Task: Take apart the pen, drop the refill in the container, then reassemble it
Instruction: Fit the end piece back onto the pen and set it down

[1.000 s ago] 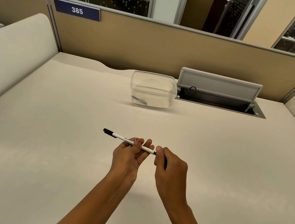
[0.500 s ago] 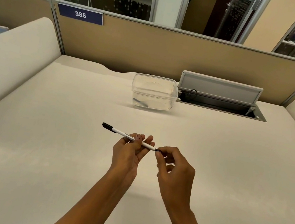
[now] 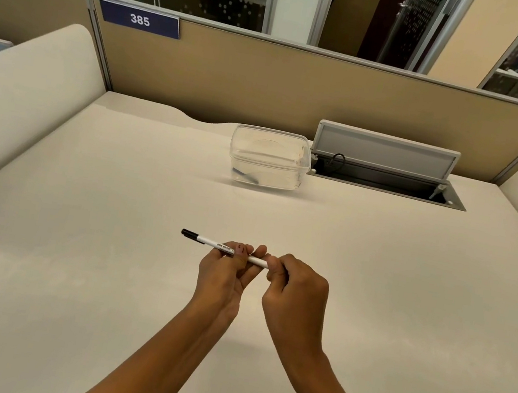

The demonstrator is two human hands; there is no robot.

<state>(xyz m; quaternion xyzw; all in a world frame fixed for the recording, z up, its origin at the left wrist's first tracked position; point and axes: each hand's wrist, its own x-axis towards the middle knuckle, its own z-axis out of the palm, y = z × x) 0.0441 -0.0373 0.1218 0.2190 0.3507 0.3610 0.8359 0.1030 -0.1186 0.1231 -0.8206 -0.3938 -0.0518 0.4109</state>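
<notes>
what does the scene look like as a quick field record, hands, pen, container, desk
left hand: holds the pen barrel, fingers curled over it
right hand: closed on the pen's right end
pen: white barrel, black end pointing left, held above the desk
container: clear plastic, no lid, at the far side, a small dark item inside
desk: pale surface
cable hatch: open, right of the container

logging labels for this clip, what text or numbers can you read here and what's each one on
"385": white digits on the blue plate on the partition's top edge.
"DARK WRITING": small black print on the pen; the print after it and the line below are too small to read.
</notes>
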